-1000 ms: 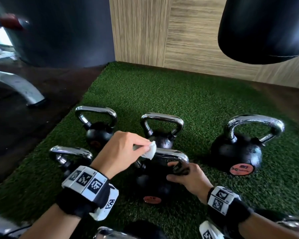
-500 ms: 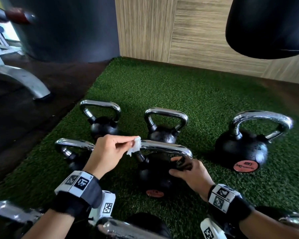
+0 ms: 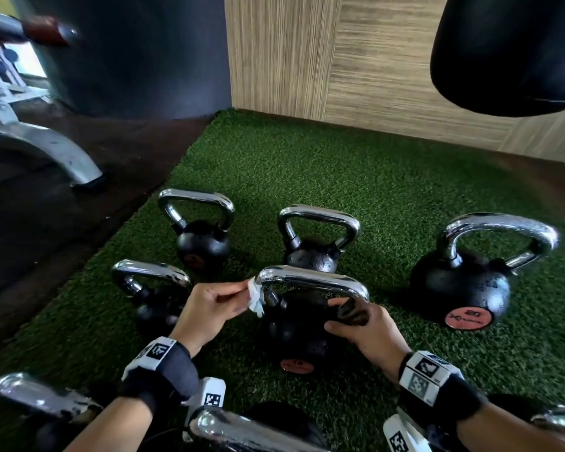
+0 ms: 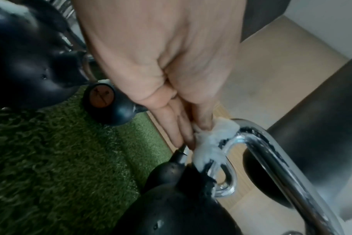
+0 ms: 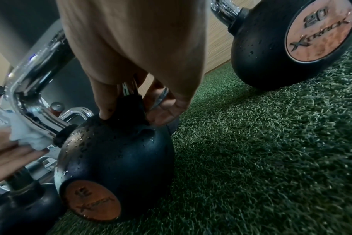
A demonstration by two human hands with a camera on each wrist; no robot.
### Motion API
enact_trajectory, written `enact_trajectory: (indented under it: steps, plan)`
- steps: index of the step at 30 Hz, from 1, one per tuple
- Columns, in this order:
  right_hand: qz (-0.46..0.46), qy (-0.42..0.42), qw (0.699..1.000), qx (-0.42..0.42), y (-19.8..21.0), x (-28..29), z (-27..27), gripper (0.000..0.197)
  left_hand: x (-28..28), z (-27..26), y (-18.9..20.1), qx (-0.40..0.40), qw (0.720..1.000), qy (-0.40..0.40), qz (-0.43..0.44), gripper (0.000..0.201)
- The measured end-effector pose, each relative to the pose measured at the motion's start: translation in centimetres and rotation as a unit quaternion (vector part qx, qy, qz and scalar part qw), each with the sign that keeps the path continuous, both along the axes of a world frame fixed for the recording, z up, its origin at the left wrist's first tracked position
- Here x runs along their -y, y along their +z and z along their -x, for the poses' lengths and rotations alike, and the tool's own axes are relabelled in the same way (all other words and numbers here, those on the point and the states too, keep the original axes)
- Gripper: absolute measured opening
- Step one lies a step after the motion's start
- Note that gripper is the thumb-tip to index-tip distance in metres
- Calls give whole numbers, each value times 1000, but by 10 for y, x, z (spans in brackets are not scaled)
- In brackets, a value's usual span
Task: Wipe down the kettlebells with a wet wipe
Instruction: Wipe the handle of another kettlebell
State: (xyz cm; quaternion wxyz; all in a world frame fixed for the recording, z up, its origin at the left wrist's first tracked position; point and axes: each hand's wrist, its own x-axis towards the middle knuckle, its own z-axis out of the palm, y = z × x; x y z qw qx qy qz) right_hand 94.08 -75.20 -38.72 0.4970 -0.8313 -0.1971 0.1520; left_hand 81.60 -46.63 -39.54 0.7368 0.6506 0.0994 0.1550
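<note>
A black kettlebell (image 3: 294, 327) with a chrome handle (image 3: 310, 282) stands on green turf in front of me. My left hand (image 3: 216, 305) pinches a crumpled white wet wipe (image 3: 254, 296) against the left bend of that handle; the left wrist view shows the wipe (image 4: 213, 136) pressed on the chrome handle (image 4: 271, 160). My right hand (image 3: 366, 327) grips the right base of the handle, thumb and fingers around its black stem (image 5: 129, 106). In the right wrist view the kettlebell (image 5: 119, 159) has water droplets on its body and the wipe (image 5: 24, 135) at its left.
Several more kettlebells stand around: a large one (image 3: 463, 288) to the right, two (image 3: 203, 243) (image 3: 313, 252) behind, one (image 3: 154, 301) to the left, others at the near edge. A punching bag (image 3: 509, 50) hangs at upper right. A machine foot (image 3: 53, 154) sits on the dark floor at left.
My left hand has slid the wipe leftward along the chrome handle, from its middle to the left bend. My right hand has kept its grip at the handle's right base.
</note>
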Motion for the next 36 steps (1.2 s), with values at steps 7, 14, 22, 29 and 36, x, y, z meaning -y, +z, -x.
enact_trajectory:
  steps: [7,14,22,29,36]
  plan:
    - [8,-8,1000,7,0,-1,0,41,7,-2,-12,-46,998,-36,-31,26]
    - [33,0,999,-1,10,5,4,51,9,-5,-7,-31,997,-18,-69,43]
    - [50,15,992,118,18,21,34,23,10,-55,18,-41,937,51,-344,23]
    - [88,131,972,175,27,3,45,10,42,-117,39,-92,933,-1,-348,15]
    - [89,6,979,183,17,-13,8,42,36,-118,45,-147,937,-90,-305,14]
